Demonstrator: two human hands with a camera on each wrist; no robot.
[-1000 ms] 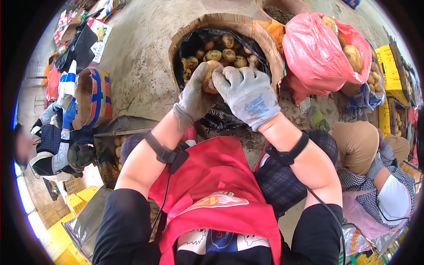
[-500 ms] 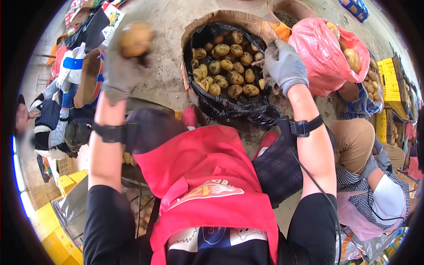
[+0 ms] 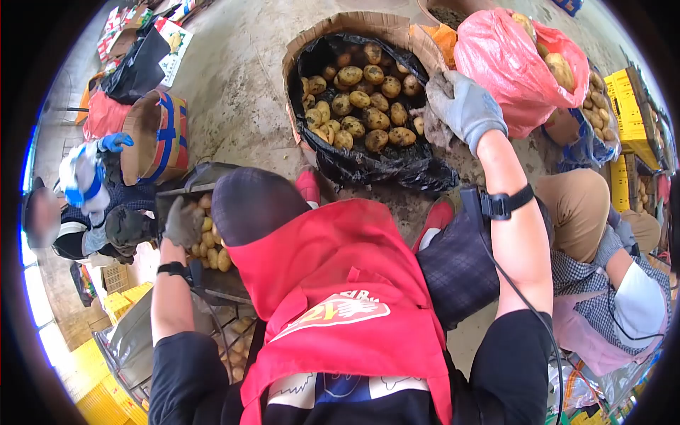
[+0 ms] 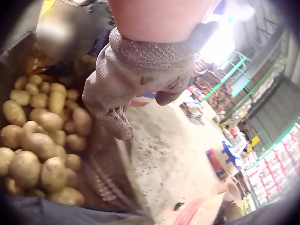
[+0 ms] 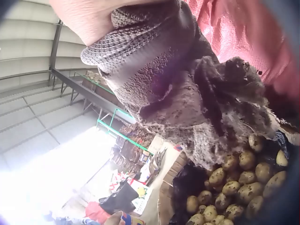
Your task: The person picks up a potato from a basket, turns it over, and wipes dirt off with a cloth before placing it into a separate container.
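Observation:
The right hand [image 3: 469, 106], in a dirty grey glove, grips a crumpled, muddy cloth [image 5: 211, 112] at the right rim of a cardboard box [image 3: 292, 64]. Inside that box, soil-marked potatoes [image 3: 375, 118] lie on a black plastic liner [image 3: 397, 170]. At the left, the gloved left hand [image 3: 183, 224] hovers by the edge of a crate holding cleaner-looking potatoes [image 3: 211, 248]. The left wrist view has the left hand [image 4: 140, 79] above the crate's side, its fingers loosely bent with no potato visible in them.
A pink sack of potatoes [image 3: 503, 78] stands right of the box, with yellow crates [image 3: 623, 106] beyond. One person [image 3: 92, 205] is at the left, another [image 3: 616, 297] at the right. An upright carton with blue tape [image 3: 157, 138] stands beyond the left crate.
From the box, the left hand has swung left with a potato and down to the crate; the potato is no longer visible in it. The right hand has moved to the box's right rim with the cloth.

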